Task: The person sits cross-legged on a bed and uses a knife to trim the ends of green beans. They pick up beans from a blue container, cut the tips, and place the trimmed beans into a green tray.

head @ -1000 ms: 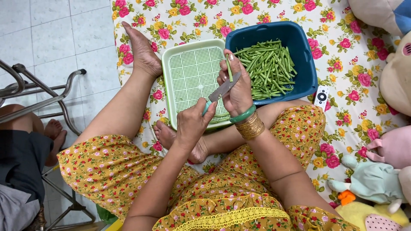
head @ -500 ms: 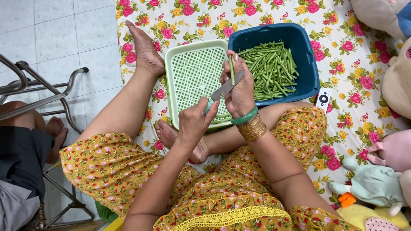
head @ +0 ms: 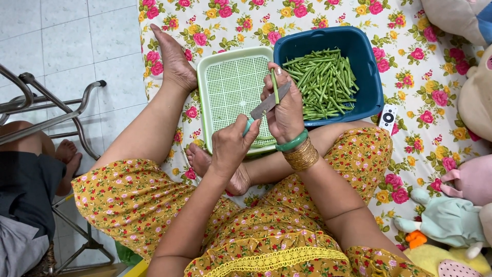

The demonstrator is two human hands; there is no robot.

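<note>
The left hand (head: 231, 149) is closed in a full fist around the green handle of a small steel-bladed knife (head: 263, 109); the fingers wrap the handle completely and the thumb lies along its top. The blade points up and to the right, toward the right hand (head: 286, 110).

The right hand pinches a single long green bean (head: 275, 87) between thumb and fingers. The bean stands nearly upright, with its upper end projecting above the fingertips. The knife blade touches the bean at the fingers of the right hand, or lies just beside it; the exact contact point cannot be told.

Both hands are held above the near right part of a pale green square plastic perforated tray (head: 225, 87), which lies on a white floral cloth (head: 410, 77). A dark blue rectangular plastic basin (head: 369, 77), touching the tray's right side, holds a pile of green beans (head: 323, 82). The right wrist carries a green bangle (head: 292, 142) and gold bangles (head: 302, 155). A small white remote control (head: 388, 118) lies just beside the basin's near right corner.
</note>
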